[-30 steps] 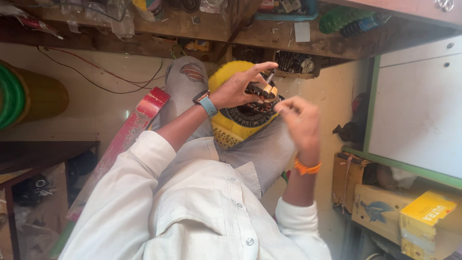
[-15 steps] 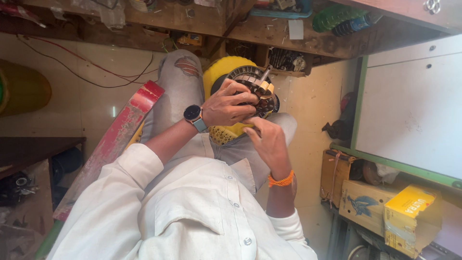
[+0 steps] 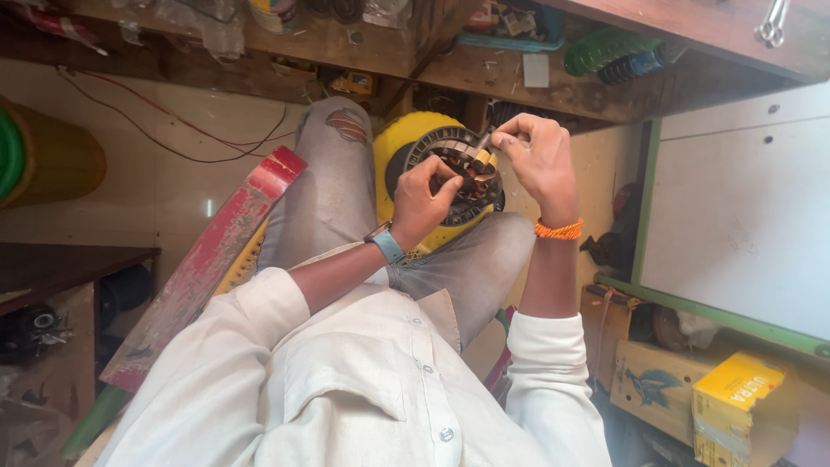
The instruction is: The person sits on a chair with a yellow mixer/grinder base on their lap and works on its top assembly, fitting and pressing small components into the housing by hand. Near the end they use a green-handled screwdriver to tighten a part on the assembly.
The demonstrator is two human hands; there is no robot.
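Head view shows us seated, looking down over our white shirt (image 3: pixel 346 380) and grey jeans (image 3: pixel 337 190), with the round motor stator (image 3: pixel 458 169) resting against our knees, its yellow housing (image 3: pixel 393 151) behind it. Compared with a moment ago, our two hands have come apart: they were bunched together over the winding, and now the left hand (image 3: pixel 425 201) sits on the lower edge of the stator while the right hand (image 3: pixel 540 160) has lifted to its upper right rim. We read that as a shift from steadying the piece to working at one spot of the copper coils.

Left grip: fingers curled and clenched on the stator's rim, thumb pressed toward the core, so it is grasping the stator and holding it firm. Right grip: thumb and forefinger pinched tightly together at the rim, apparently on a thin wire or small slip (image 3: pixel 484 143) at the coil's edge; what exactly it pinches is too small for us to tell.

Around us, a red plank (image 3: pixel 216 259) leans at our left side, wooden shelves (image 3: pixel 363 43) run above, and a yellow box (image 3: pixel 735 398) lies at lower right.
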